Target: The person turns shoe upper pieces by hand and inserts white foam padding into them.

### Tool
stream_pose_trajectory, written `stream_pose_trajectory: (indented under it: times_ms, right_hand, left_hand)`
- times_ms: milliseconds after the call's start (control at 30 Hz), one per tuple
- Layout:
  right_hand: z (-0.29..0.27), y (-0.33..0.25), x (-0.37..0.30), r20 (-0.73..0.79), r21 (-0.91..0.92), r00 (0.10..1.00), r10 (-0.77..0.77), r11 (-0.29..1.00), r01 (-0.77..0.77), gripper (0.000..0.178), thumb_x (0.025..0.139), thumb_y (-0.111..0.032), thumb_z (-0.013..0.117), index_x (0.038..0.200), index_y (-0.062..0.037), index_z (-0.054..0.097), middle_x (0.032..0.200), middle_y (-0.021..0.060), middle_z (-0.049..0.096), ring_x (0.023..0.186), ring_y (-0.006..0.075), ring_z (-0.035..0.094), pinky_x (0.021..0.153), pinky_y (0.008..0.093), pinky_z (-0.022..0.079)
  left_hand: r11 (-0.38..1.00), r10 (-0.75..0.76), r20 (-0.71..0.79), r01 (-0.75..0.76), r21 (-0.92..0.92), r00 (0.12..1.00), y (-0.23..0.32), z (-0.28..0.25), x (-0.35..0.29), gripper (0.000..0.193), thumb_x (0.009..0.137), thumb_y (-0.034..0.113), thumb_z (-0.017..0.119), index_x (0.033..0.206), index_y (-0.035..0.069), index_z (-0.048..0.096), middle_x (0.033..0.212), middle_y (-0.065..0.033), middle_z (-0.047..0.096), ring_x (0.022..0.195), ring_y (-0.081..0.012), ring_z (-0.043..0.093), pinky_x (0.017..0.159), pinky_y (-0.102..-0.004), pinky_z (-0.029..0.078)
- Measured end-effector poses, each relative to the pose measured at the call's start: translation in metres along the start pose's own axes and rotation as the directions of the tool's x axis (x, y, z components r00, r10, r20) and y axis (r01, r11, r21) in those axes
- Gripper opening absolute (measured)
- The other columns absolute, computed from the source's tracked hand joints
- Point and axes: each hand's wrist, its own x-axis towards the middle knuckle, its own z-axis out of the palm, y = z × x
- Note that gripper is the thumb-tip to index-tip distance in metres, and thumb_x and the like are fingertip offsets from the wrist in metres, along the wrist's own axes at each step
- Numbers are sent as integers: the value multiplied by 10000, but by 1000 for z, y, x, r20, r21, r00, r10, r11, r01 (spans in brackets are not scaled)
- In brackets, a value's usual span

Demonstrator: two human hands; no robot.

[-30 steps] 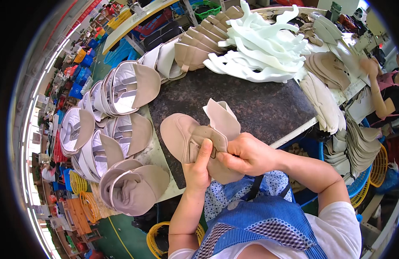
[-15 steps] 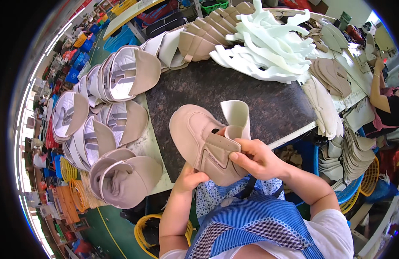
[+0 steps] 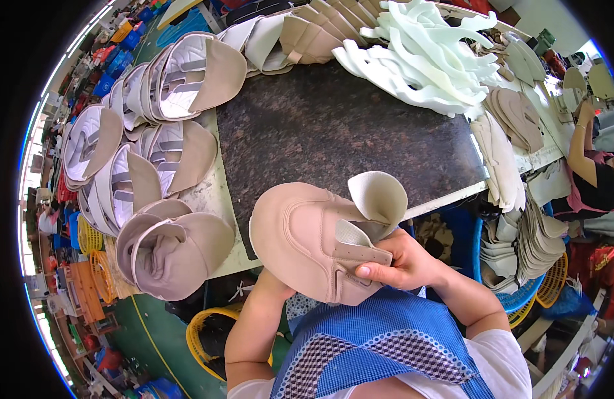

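Close to my apron I hold a beige shoe upper (image 3: 290,239), its rounded toe toward the left and its tall, pale-lined collar standing up on the right. My right hand (image 3: 403,263) grips the edge with the eyelet holes, thumb on the outer face. Beneath the toe side, my left hand (image 3: 277,284) supports the upper; its fingers are hidden under it. The dark, mottled work board (image 3: 340,126) lies just beyond the upper.
Stacked beige uppers (image 3: 204,76) line the left side, with a nested pair (image 3: 180,256) at the near left corner. White foam strips (image 3: 420,60) heap at the back. At right, a blue basket (image 3: 519,296) holds stacked pieces; another person (image 3: 593,173) works beyond it.
The upper has turned in my hands, with its toe and opening now more in view. My left hand has slid further beneath it. The view has shifted slightly.
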Motion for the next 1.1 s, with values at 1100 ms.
stream_pose_trajectory:
  times_ms: [1100]
  right_hand:
    - [0, -65, 25, 251, -391, 956, -152, 887, 244, 235, 916, -245, 727, 898, -15, 681, 677, 135, 611, 589, 249, 640, 545, 342, 478]
  left_hand:
    - [978, 202, -216, -187, 90, 955, 94, 56, 3, 338, 946, 99, 658, 1259, -14, 591, 1213, -118, 664, 1100, -207, 658, 935, -346, 532]
